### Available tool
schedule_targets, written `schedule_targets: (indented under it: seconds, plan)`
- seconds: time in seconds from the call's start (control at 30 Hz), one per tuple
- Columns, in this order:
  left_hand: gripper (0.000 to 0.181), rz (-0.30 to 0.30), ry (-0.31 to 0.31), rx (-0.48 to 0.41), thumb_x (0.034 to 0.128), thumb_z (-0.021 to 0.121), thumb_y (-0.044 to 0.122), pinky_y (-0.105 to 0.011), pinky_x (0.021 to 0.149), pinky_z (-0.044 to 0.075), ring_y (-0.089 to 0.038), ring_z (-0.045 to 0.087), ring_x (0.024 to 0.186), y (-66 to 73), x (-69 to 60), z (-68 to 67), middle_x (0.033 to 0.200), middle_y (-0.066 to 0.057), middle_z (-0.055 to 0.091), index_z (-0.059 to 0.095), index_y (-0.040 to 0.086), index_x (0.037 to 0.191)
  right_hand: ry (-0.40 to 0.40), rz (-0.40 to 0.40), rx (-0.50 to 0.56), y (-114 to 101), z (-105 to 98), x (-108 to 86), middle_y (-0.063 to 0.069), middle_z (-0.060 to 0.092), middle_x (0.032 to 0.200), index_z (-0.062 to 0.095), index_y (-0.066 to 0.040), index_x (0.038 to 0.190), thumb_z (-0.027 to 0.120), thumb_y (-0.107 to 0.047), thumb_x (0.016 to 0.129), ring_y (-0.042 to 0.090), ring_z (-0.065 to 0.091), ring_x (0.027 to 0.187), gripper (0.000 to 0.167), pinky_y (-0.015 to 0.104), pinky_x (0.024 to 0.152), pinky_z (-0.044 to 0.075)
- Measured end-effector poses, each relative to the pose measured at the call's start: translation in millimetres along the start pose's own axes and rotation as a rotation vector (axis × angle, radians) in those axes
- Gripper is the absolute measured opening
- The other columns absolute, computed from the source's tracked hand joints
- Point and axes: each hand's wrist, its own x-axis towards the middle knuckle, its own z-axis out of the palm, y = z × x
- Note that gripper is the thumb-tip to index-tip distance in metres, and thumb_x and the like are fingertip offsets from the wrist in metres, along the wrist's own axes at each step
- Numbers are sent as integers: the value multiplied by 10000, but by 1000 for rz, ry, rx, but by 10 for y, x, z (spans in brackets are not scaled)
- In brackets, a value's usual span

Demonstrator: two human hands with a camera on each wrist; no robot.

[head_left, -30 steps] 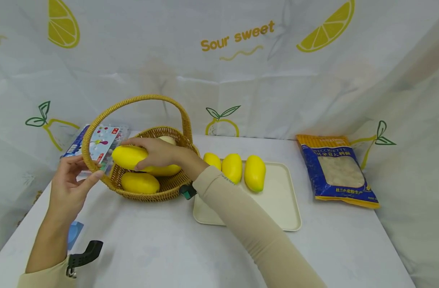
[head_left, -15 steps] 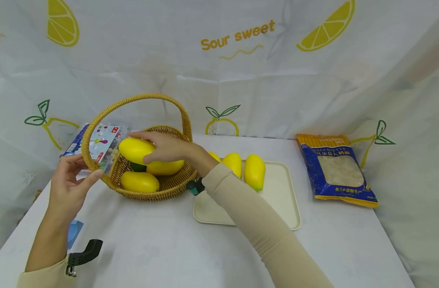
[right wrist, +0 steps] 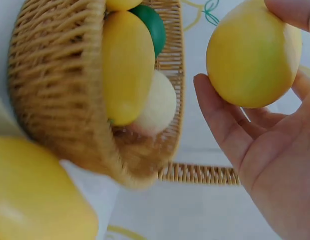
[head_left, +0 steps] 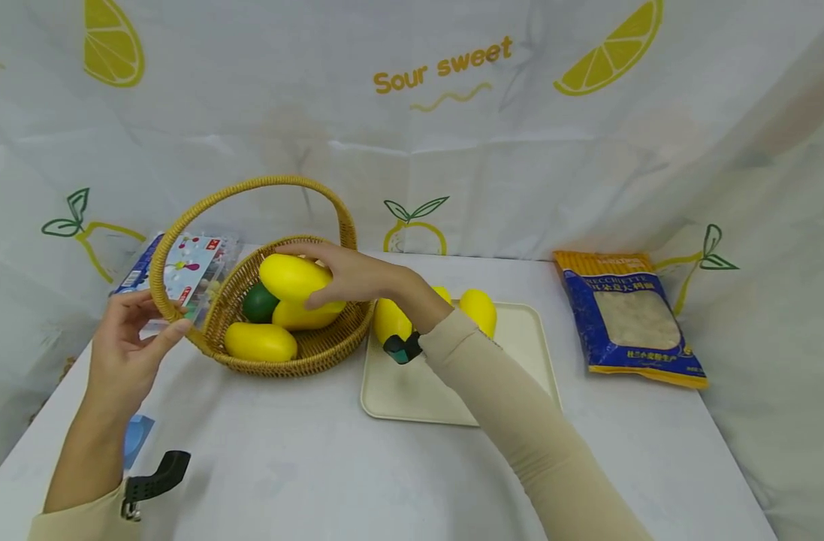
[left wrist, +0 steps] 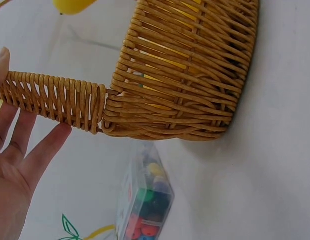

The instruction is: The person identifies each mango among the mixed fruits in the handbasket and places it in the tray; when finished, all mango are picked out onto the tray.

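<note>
My left hand (head_left: 122, 342) grips the handle (head_left: 156, 278) of a wicker basket (head_left: 333, 347) near its lower left end; the left wrist view shows fingers and thumb around it. My right hand (head_left: 351, 274) holds a yellow mango (head_left: 293, 278) above the basket, its thumb and fingers around the fruit. Inside the basket lie a mango (head_left: 259, 343) at the front, a second mango (head_left: 306, 317), a dark green round item (head_left: 259, 303) and, seen in the right wrist view, a pale round item (right wrist: 157, 105).
Right of the basket, a cream tray (head_left: 412, 398) bears mangoes (head_left: 391, 319), partly hidden by my right arm. A blue and orange pasta bag (head_left: 635, 319) lies at the far right. A clear plastic box (head_left: 195, 263) of colored pieces stands behind the handle.
My right hand has moved right with the mango, from the basket's left side toward its middle, uncovering the green item. My left hand keeps its place on the handle.
</note>
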Motion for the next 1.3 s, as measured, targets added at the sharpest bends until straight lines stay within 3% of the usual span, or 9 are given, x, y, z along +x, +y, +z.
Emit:
schedule_targets:
  seconds: [0.13,0.3,0.57,0.8,0.97,1.1,1.3]
  plan:
    - [521,-7,2,-17,916,645,-116,-23,810,519,-32,565,1058,-12,-4,-1,1177,127,603,509,114,1363,15,23,24,39,-53,-192,-41,381,1610,270,-362,1602,713,-229,885,166,519,1253,853,355,1091,465]
    - [542,-4,-6,12,920,648,-104,-15,820,511,-20,560,1064,-23,8,-6,1196,173,595,500,136,1383,59,36,14,57,-118,-482,-81,345,1641,228,-400,1610,722,-278,895,135,500,1322,878,401,1174,425]
    - [550,12,-21,-6,916,642,-119,-18,822,513,-30,558,1057,-8,8,-8,1207,166,593,495,113,1392,161,72,-17,68,-313,-1003,-71,410,1586,248,-393,1602,757,-323,897,158,479,1370,872,466,1180,424]
    - [554,10,3,23,907,644,-133,-16,811,512,-26,561,1045,9,-2,2,1178,175,593,504,124,1378,294,201,36,243,-551,-1494,9,427,1518,257,-490,1562,782,-293,896,290,614,1210,871,472,986,570]
    - [558,0,8,5,905,643,-138,-17,813,513,-32,561,1052,4,-9,-6,1177,159,598,507,128,1376,355,255,39,463,-656,-1859,13,312,1634,188,-429,1605,695,-257,972,321,534,1290,829,515,1034,530]
    - [555,3,11,-2,903,641,-144,-18,818,514,-38,564,1055,2,-9,-6,1178,152,601,504,104,1380,381,272,20,638,-674,-2122,-12,244,1694,181,-388,1622,643,-227,1005,280,469,1329,787,543,1127,423]
    - [558,16,10,26,901,641,-146,-19,822,514,-33,568,1053,2,-5,0,1180,169,596,500,104,1380,398,352,6,861,-650,-2416,101,303,1640,168,-325,1638,634,-250,1012,304,464,1278,784,532,1094,438]
